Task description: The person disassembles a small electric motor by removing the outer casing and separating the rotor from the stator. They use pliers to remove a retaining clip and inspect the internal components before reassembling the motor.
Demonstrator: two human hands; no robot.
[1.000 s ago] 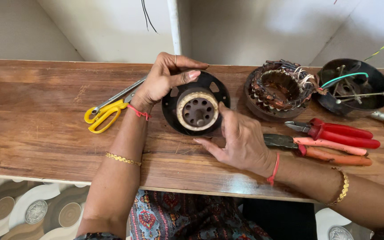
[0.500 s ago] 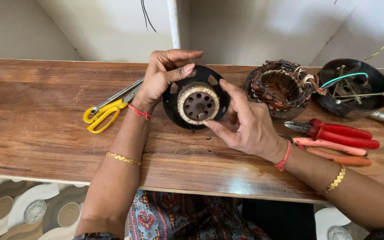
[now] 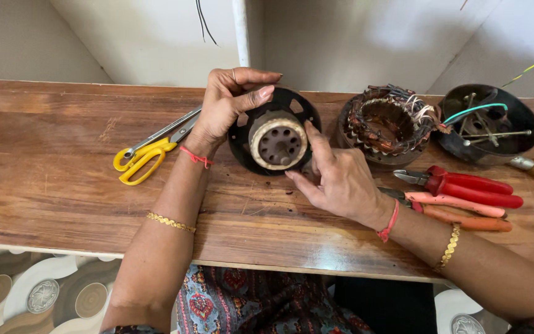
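Note:
A round black motor part [image 3: 275, 137] with a cream and brown hub in its middle is tilted up on the wooden table [image 3: 63, 161]. My left hand [image 3: 224, 105] grips its upper left rim with thumb and fingers. My right hand [image 3: 335, 176] holds its lower right edge, the index finger lying along the rim beside the hub.
Yellow-handled scissors [image 3: 146, 151] lie left of my left wrist. A copper-wound stator [image 3: 387, 124] stands to the right, then a black bowl-shaped cover [image 3: 486, 124] with wires. Red-handled cutters [image 3: 465, 185] and orange-handled pliers [image 3: 458, 210] lie by my right forearm. A white wall is behind.
Both hands have turned the black part a little on the table. My right hand has shifted up along its right edge.

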